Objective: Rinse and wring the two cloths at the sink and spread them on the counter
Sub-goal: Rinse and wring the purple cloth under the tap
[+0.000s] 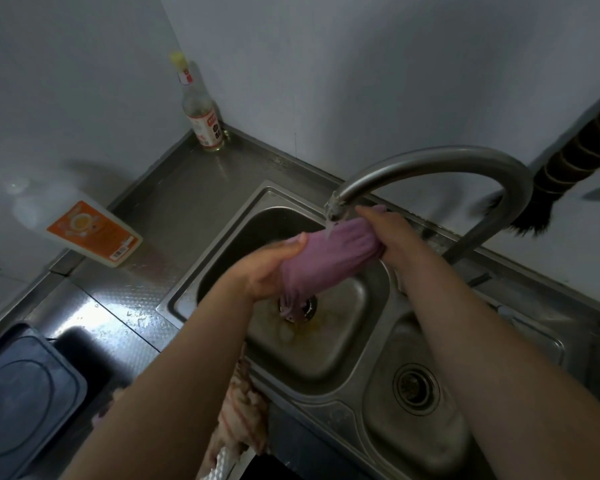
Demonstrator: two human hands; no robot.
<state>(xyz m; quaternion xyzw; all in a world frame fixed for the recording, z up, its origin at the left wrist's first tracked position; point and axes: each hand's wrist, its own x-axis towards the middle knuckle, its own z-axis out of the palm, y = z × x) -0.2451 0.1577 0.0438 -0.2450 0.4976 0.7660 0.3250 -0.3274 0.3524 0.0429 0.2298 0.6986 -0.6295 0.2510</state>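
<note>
Both hands clench one purple cloth (pixel 329 258), rolled into a thick twist and held over the left basin of the sink (pixel 222 233): the left hand (pixel 271 268) has its fingers wrapped round the lower end, thumb lying along the top, and the right hand (pixel 392 237) is curled round the upper end, right beneath the mouth of the tap (pixel 430 161). A loose tail of the cloth hangs from the left fist down to the drain (pixel 309 308) at the bottom of that basin (a thin thread of water seems to fall from the spout onto the fabric, though it is hard to be sure). Nearest to where the person stands, a second cloth (pixel 243 414), pale with reddish stripes and crumpled, is draped over the front edge of the sink, partly hidden under the left forearm. To its left a dark flat lid or tray (pixel 25 396) sits on the steel counter (pixel 125 292). The right basin holds only its round strainer (pixel 415 388). Further back on the left a white bottle with an orange label (pixel 84 230) lies tilted against the wall. In the far corner a clear glass bottle with a yellow cap (pixel 201 112) stands upright, and a dark brush (pixel 568 161) hangs on the wall behind the tap.
</note>
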